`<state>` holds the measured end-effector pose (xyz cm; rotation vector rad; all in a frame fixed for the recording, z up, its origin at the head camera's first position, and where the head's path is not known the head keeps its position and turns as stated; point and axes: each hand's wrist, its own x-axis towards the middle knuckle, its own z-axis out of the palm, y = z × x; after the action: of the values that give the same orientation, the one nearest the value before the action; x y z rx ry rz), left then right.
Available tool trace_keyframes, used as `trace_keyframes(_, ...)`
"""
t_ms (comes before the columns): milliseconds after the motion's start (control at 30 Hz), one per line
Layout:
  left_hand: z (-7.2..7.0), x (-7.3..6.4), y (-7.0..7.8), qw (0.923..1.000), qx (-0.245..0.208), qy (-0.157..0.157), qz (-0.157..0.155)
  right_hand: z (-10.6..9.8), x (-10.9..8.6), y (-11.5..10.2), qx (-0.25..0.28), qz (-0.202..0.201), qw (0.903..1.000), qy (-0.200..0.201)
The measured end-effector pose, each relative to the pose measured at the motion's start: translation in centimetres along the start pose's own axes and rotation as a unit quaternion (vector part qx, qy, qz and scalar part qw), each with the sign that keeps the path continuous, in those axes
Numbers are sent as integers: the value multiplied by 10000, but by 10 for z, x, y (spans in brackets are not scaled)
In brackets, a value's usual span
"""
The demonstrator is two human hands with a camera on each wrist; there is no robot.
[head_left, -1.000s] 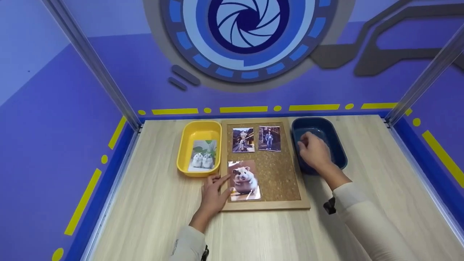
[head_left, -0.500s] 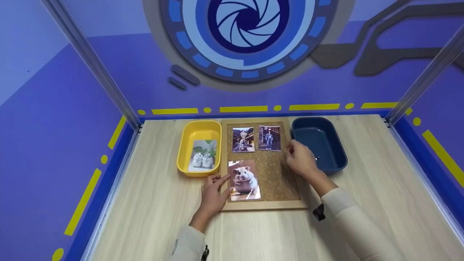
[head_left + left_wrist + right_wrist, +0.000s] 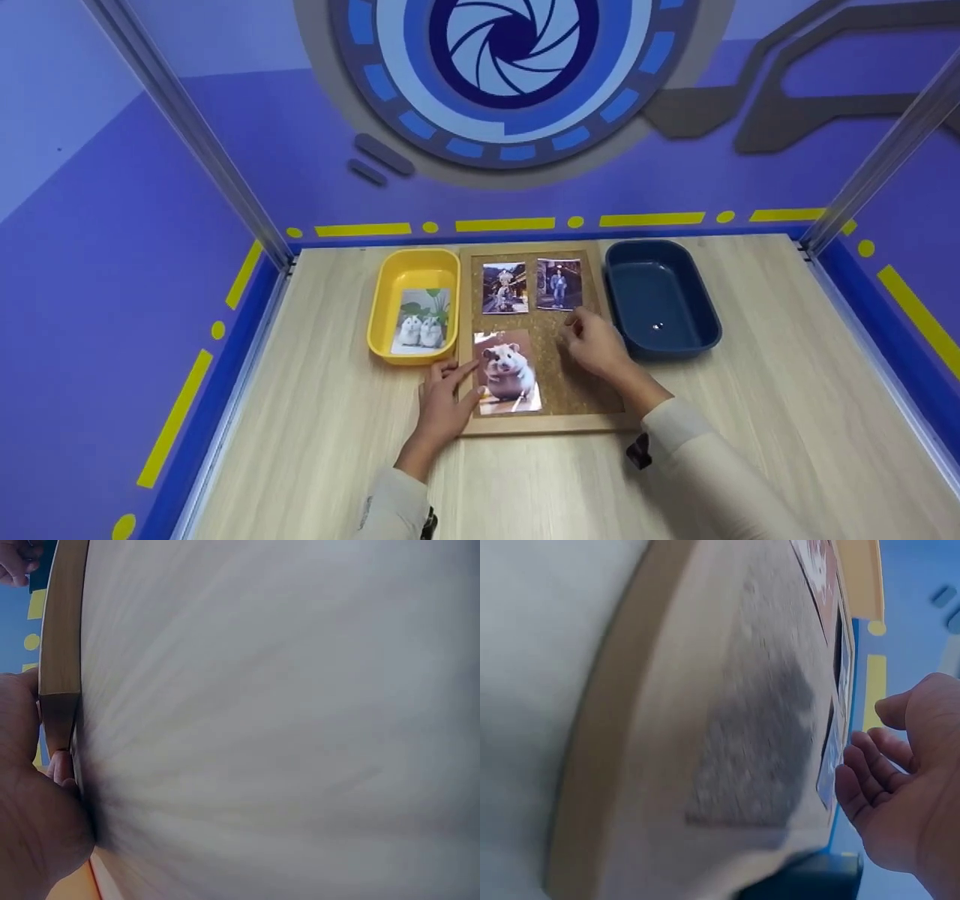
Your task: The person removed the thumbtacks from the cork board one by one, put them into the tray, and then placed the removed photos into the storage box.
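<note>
A hamster photo lies at the lower left of a wood-framed cork board. My left hand rests over the frame's left edge with fingers spread; forefinger and thumb tips touch the photo's left side. Over the board's right half is my right hand, fingers curled and thumb drawn toward the forefinger. I cannot tell whether anything small sits between those fingertips. Two photos of people, a left one and a right one, line the board's top. The right wrist view shows the curled fingers above the board.
Left of the board stands a yellow bin holding a photo of two white hamsters. On the right is a dark blue bin with a tiny shiny thing on its floor. Blue panels enclose the wooden table.
My right hand has left the dark blue bin and moved left over the cork board, fingers still curled. My left hand stays in place at the board's left edge.
</note>
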<state>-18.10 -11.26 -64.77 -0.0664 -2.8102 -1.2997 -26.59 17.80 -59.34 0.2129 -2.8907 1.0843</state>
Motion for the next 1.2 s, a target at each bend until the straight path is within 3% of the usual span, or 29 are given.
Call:
trace_keyframes(167,2,0,1,10000,-10,54,24,13,-2,-5,232,24,9996,-154)
trace_keyframes(300,3,0,1,10000,-25,35,-6,25,-3,-12,714,67,9971,-249)
trace_keyframes(467,4,0,2,10000,23,29,21,37,-4,-20,1173,366,9917,-390)
trace_keyframes(800,0,2,0,9999,76,-37,-126,56,0,-33,1666,633,9836,-291)
trace_keyframes(1033,-1,1,1,9999,29,-38,-128,64,5,-37,1648,854,9824,-229)
trace_keyframes(1200,2,1,2,9999,45,-57,-125,65,8,-37,1914,1127,9748,-218)
